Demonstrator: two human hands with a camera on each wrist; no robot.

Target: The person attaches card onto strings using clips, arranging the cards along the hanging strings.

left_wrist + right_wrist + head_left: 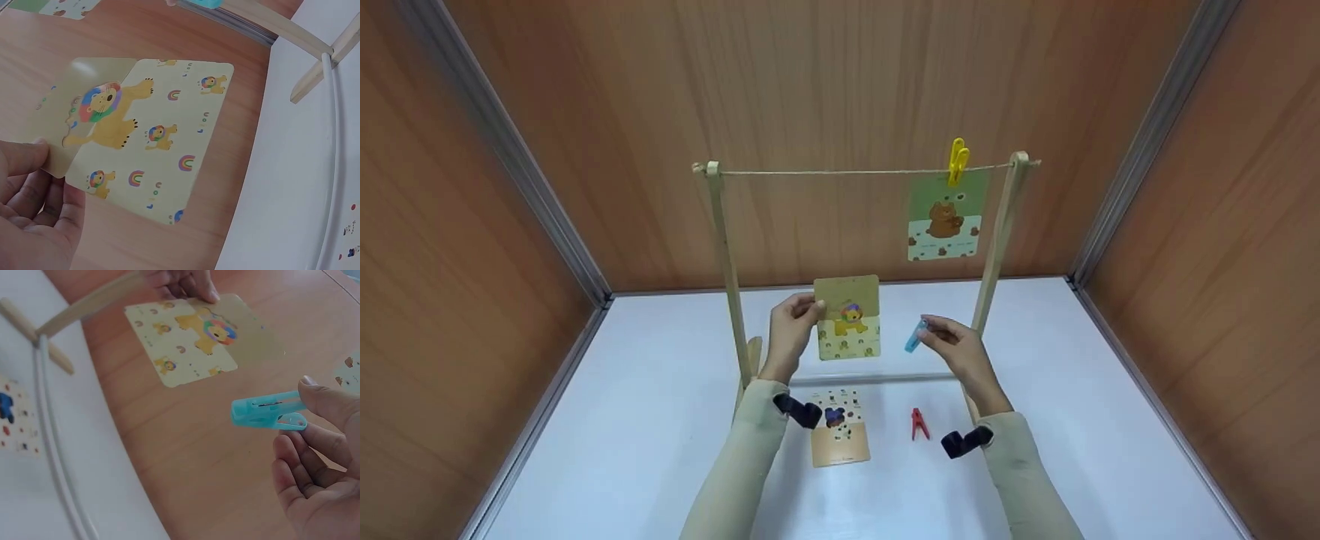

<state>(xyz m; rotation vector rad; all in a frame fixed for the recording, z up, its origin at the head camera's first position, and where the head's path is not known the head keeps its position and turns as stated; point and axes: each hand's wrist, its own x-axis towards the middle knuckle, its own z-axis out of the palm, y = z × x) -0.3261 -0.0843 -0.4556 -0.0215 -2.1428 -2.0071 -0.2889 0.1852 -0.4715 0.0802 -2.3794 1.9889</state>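
My left hand pinches a yellow lion card by its left edge, between thumb and fingers. The card stands upright below the string, its lion picture facing me. In my right hand is a light blue clothespin, held by its handle end between thumb and fingers, with its tip pointing toward the card. A gap separates the clothespin from the card. Above, a green bear card hangs from the string by a yellow clothespin, near the right post.
A wooden frame with a left post and a right post carries the string. On the white table lie a cream-and-orange card and a red clothespin. Wood-grain walls enclose the table behind and at both sides.
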